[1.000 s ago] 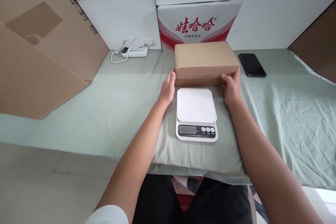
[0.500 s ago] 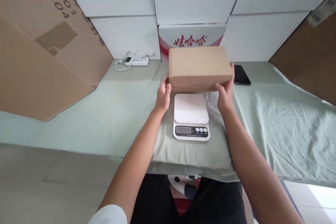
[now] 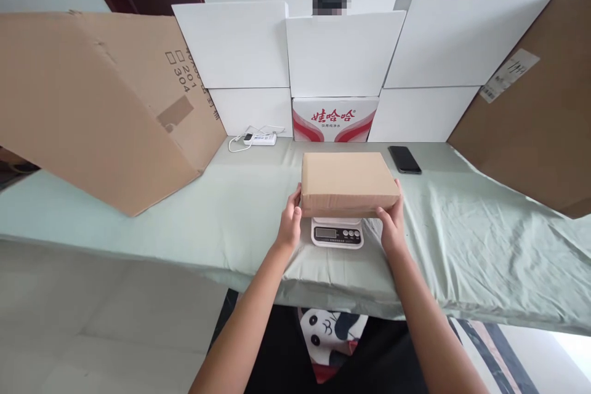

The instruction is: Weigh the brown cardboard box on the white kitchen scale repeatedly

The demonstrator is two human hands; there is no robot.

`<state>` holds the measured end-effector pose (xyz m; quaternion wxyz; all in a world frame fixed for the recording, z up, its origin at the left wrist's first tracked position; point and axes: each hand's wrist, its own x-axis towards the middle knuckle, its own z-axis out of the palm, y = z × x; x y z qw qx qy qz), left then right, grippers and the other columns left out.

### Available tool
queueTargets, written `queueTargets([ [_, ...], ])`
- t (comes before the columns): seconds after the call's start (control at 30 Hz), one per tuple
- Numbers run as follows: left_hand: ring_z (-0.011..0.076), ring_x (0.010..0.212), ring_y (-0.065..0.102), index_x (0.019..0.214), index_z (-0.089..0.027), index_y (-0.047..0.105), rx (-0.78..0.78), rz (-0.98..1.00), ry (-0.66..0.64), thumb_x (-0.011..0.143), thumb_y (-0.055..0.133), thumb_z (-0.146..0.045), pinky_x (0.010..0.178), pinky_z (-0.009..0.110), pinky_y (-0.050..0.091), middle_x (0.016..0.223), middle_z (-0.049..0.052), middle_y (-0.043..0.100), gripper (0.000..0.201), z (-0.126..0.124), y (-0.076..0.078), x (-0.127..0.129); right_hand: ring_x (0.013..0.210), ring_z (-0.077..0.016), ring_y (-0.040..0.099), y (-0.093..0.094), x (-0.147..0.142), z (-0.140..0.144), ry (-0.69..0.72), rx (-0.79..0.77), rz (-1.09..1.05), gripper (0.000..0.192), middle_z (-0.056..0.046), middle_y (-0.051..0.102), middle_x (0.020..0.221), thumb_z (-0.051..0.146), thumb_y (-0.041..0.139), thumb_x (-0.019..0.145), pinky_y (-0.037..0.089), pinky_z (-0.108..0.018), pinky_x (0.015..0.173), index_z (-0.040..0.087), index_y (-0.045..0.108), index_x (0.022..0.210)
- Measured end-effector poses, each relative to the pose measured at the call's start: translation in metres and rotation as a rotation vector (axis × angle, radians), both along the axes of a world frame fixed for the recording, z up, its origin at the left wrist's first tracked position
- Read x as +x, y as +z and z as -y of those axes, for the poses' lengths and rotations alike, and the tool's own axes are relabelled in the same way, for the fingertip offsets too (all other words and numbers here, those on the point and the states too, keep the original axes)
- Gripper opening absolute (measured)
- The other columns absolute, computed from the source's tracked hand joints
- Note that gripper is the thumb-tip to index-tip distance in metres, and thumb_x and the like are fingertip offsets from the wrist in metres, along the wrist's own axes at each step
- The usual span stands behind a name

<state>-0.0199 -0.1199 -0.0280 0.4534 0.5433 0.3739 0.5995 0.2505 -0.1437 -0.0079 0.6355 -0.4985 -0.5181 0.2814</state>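
Closest in, the left hand [image 3: 290,226] and right hand [image 3: 392,228] each grip one near corner of a plain brown rectangular cardboard box [image 3: 349,183], fingers wrapped round its ends. The box sits over a small white digital kitchen scale [image 3: 337,234], covering the platform so only the display strip shows. All of this is on a pale green cloth-covered table [image 3: 184,221]. Further back right lies a black smartphone [image 3: 404,159], far left a white power strip [image 3: 260,138], and behind the box a red-and-white printed carton [image 3: 335,120].

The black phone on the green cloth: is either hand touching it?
No. The black phone lies apart on the green cloth, while the left hand and right hand hold the cardboard box over the scale.
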Motion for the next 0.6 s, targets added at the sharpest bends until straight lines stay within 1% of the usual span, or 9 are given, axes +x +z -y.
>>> queueTargets([
  [0.07, 0.0406, 0.172, 0.041, 0.166, -0.029, 0.051, 0.003, 0.002, 0.004, 0.094, 0.051, -0.092, 0.141, 0.059, 0.035, 0.182, 0.014, 0.047, 0.095, 0.0, -0.001, -0.001, 0.178, -0.0365, 0.025, 0.001, -0.001, 0.003, -0.006, -0.009, -0.001, 0.097, -0.008, 0.039, 0.185, 0.061, 0.072, 0.094, 0.023, -0.06, 0.147, 0.035, 0.03, 0.177],
  [0.13, 0.0389, 0.173, 0.038, 0.169, -0.03, 0.048, 0.018, -0.014, -0.015, 0.097, 0.049, -0.09, 0.143, 0.056, 0.034, 0.184, 0.012, 0.044, 0.094, 0.0, 0.0, -0.002, 0.175, -0.0373, 0.032, 0.002, -0.003, 0.006, 0.0, -0.017, -0.005, 0.1, -0.009, 0.037, 0.185, 0.061, 0.073, 0.093, 0.026, -0.061, 0.146, 0.035, 0.028, 0.177],
  [0.2, 0.0383, 0.173, 0.04, 0.168, -0.031, 0.052, 0.04, -0.043, -0.037, 0.098, 0.046, -0.089, 0.143, 0.056, 0.033, 0.181, 0.012, 0.049, 0.091, -0.002, 0.005, -0.003, 0.171, -0.0375, 0.04, 0.006, -0.004, 0.007, 0.026, -0.018, -0.008, 0.102, -0.01, 0.04, 0.183, 0.06, 0.075, 0.092, 0.032, -0.062, 0.143, 0.035, 0.026, 0.177],
  [0.27, 0.0383, 0.171, 0.042, 0.163, -0.03, 0.058, 0.064, -0.057, -0.042, 0.1, 0.044, -0.089, 0.142, 0.056, 0.034, 0.176, 0.011, 0.056, 0.088, -0.011, 0.014, -0.004, 0.164, -0.0378, 0.048, 0.014, -0.002, -0.001, 0.046, 0.012, 0.002, 0.1, -0.011, 0.048, 0.176, 0.058, 0.075, 0.091, 0.037, -0.064, 0.139, 0.036, 0.027, 0.175],
  [0.33, 0.0376, 0.169, 0.047, 0.158, -0.031, 0.063, 0.091, -0.044, -0.033, 0.1, 0.042, -0.089, 0.141, 0.055, 0.037, 0.173, 0.011, 0.06, 0.085, -0.031, 0.025, -0.003, 0.16, -0.0389, 0.052, 0.023, 0.002, -0.021, 0.041, 0.084, 0.036, 0.096, -0.01, 0.054, 0.169, 0.058, 0.076, 0.088, 0.04, -0.067, 0.137, 0.04, 0.031, 0.171],
  [0.43, 0.0358, 0.165, 0.052, 0.153, -0.034, 0.065, 0.113, -0.041, -0.023, 0.099, 0.041, -0.091, 0.137, 0.053, 0.041, 0.168, 0.009, 0.065, 0.083, -0.078, 0.036, 0.005, 0.161, -0.0405, 0.049, 0.033, 0.011, -0.072, 0.015, 0.203, 0.115, 0.092, -0.007, 0.052, 0.17, 0.061, 0.075, 0.085, 0.037, -0.07, 0.137, 0.045, 0.036, 0.166],
  [0.5, 0.0358, 0.163, 0.054, 0.152, -0.034, 0.065, 0.074, -0.057, -0.014, 0.096, 0.041, -0.095, 0.134, 0.054, 0.044, 0.165, 0.01, 0.067, 0.086, -0.111, 0.034, 0.012, 0.163, -0.04, 0.045, 0.03, 0.017, -0.109, 0.012, 0.224, 0.159, 0.094, -0.007, 0.047, 0.174, 0.063, 0.071, 0.085, 0.032, -0.072, 0.139, 0.044, 0.032, 0.168],
  [0.57, 0.0365, 0.164, 0.053, 0.151, -0.033, 0.065, 0.032, -0.051, -0.009, 0.092, 0.042, -0.099, 0.135, 0.055, 0.043, 0.168, 0.011, 0.065, 0.091, -0.137, 0.026, 0.021, 0.165, -0.0396, 0.042, 0.019, 0.022, -0.137, 0.013, 0.213, 0.153, 0.097, -0.007, 0.044, 0.175, 0.064, 0.068, 0.084, 0.028, -0.073, 0.14, 0.042, 0.028, 0.169],
  [0.6, 0.0367, 0.165, 0.051, 0.151, -0.032, 0.065, 0.011, -0.048, -0.007, 0.091, 0.042, -0.1, 0.136, 0.055, 0.041, 0.169, 0.011, 0.063, 0.093, -0.146, 0.02, 0.025, 0.165, -0.0395, 0.042, 0.011, 0.024, -0.147, 0.008, 0.203, 0.144, 0.099, -0.008, 0.043, 0.176, 0.064, 0.068, 0.083, 0.026, -0.073, 0.141, 0.04, 0.027, 0.17],
])
